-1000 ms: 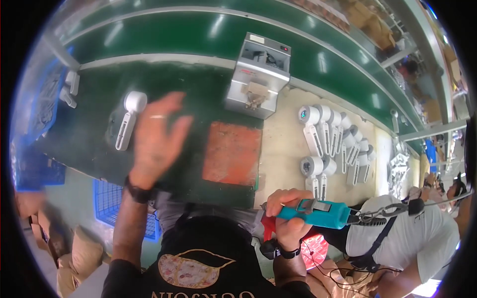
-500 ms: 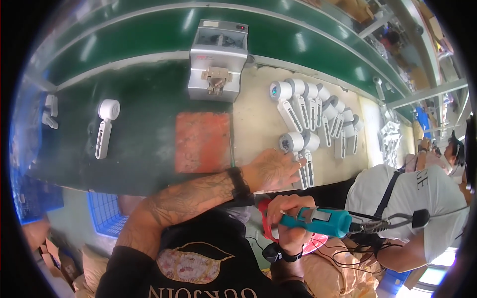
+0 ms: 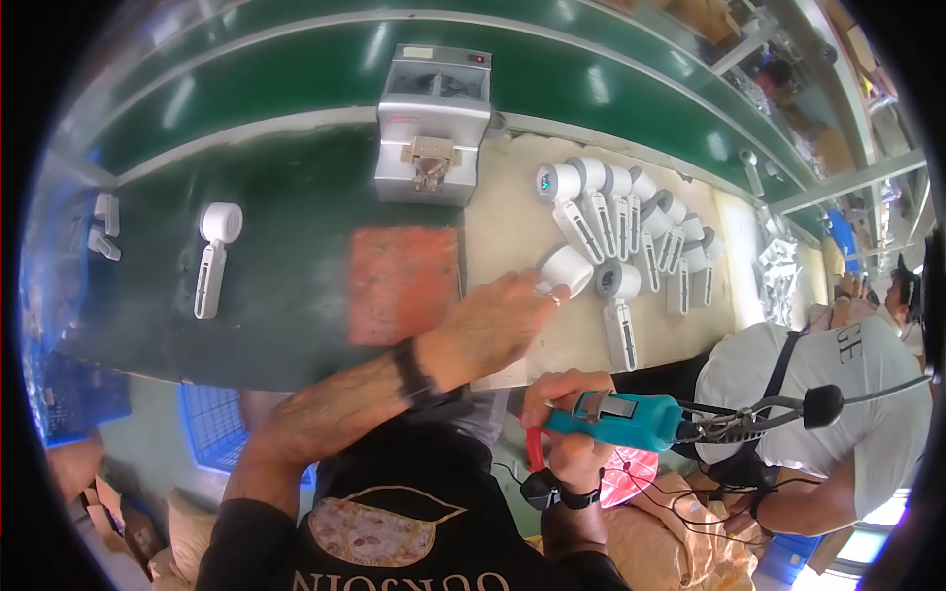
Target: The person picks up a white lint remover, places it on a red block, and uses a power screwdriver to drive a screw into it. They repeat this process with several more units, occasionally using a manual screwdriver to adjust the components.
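While two small white pieces (image 3: 105,227) are lying at the far left of the green bench top (image 3: 305,236), a lone white device (image 3: 220,224) is resting to their right, its round head pointing away from the person and its slim handle toward them; this orientation is probably keeping the handle end easy to reach. Farther right, a silver machine (image 3: 434,118) is standing at the back, its front mechanism facing the worker, presumably for access; nearer the person, an orange-red pad (image 3: 404,286) is lying flat, perhaps protecting the surface.

The left hand (image 3: 488,330) is resting over the pale board (image 3: 507,212), its fingers apparently grasping a tilted white device (image 3: 569,268) just below the head; since the hand is hiding the handle, the exact grip cannot be told. Just beside it, a single device (image 3: 621,320) is pointing its handle toward the person. Behind, a group of similar devices (image 3: 619,182) is lying closely ranked, handles mostly nearward, seemingly to save space.

Below the board's near edge, the right hand (image 3: 578,457) is wrapping its fingers round a teal tool (image 3: 645,422), holding it level and off the bench. Metal links (image 3: 759,424) are joining its right end, possibly bearing some weight, while a co-worker in a white shirt (image 3: 754,364) is occupying the space beyond.
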The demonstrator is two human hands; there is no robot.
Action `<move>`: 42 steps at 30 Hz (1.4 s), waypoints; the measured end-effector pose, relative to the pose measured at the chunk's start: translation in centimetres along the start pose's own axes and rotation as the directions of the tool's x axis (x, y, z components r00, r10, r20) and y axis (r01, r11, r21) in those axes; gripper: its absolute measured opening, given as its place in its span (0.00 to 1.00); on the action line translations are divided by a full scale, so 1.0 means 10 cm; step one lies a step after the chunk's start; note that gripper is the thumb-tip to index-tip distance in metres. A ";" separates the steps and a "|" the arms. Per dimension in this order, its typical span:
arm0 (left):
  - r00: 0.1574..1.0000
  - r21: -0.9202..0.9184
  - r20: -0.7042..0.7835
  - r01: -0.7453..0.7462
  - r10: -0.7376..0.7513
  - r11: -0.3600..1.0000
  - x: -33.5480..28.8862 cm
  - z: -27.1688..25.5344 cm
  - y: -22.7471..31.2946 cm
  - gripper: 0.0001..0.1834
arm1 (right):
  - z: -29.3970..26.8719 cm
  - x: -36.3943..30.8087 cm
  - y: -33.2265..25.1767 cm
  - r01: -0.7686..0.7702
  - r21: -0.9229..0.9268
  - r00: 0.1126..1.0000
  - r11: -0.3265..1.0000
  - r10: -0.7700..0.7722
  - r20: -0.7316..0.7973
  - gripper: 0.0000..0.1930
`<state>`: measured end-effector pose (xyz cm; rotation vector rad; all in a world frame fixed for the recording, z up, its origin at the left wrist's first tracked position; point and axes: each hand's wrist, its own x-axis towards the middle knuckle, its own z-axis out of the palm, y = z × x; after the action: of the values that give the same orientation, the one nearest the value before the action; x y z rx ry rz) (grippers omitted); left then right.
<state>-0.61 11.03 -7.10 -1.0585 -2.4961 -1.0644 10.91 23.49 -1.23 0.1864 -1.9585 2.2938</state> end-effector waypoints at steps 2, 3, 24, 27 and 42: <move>0.993 0.032 0.106 0.041 -0.044 0.999 -0.01 -0.42 0.01 0.20 | 0.02 0.06 0.03 0.010 0.005 0.999 1.000 -0.010 -0.036 0.36; 0.995 0.064 0.090 0.034 -0.039 0.997 -0.06 -0.57 -0.04 0.21 | 0.02 0.08 0.09 0.019 -0.014 0.998 1.000 -0.020 -0.065 0.37; 0.985 -0.088 -0.046 0.163 -0.167 0.983 -0.48 -0.96 -0.83 0.20 | 0.75 1.49 0.20 0.262 0.035 0.965 0.965 -0.262 0.007 0.35; 0.978 -0.002 0.030 0.207 -0.207 0.978 -0.41 -0.99 -0.86 0.19 | 0.88 1.88 0.28 0.345 -0.084 0.938 0.935 -0.345 0.022 0.26; 0.996 0.048 -0.069 0.056 -0.052 0.997 -0.53 -0.91 -0.94 0.26 | 1.16 2.41 0.69 0.302 -0.099 0.950 0.948 -0.291 0.111 0.15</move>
<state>-4.01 -2.61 -8.08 -0.9304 -2.4965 -1.0297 -13.84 11.25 -2.04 0.5491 -1.9431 2.0099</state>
